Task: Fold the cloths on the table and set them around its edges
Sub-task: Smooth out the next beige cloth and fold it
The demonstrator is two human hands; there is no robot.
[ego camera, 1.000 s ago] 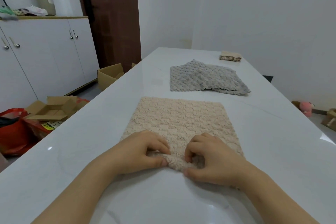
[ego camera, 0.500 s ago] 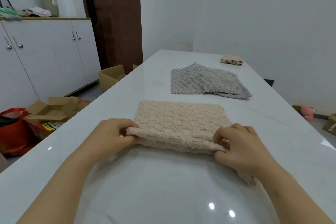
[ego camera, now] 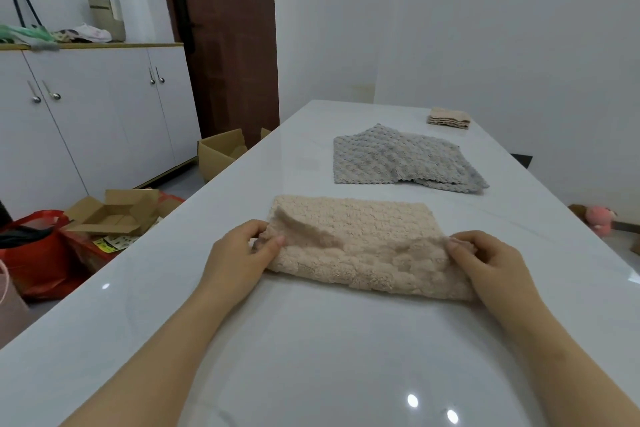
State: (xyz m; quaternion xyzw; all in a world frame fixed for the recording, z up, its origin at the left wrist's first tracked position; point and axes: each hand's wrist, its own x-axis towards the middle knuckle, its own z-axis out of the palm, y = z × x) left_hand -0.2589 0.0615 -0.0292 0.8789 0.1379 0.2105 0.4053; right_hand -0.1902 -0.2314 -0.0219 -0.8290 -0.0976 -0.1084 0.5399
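Beige cloth (ego camera: 360, 246) is laid on a glossy white table (ego camera: 311, 357), near its front end, half folded. Room is seen with white walls, white cabinets (ego camera: 97, 121) and a brown door (ego camera: 225, 38) at left, cardboard boxes (ego camera: 114, 211) and a red bag (ego camera: 31, 253) on the floor. Gray cloth (ego camera: 401, 159) is spread farther back; a folded stack (ego camera: 449, 118) is set by the far right edge. Long axis of the beige cloth is run left to right. Near edge is pinched at its left corner by the left hand (ego camera: 239, 256) and at its right corner by the right hand (ego camera: 491, 263), fingers curled, edge lifted over the far part.
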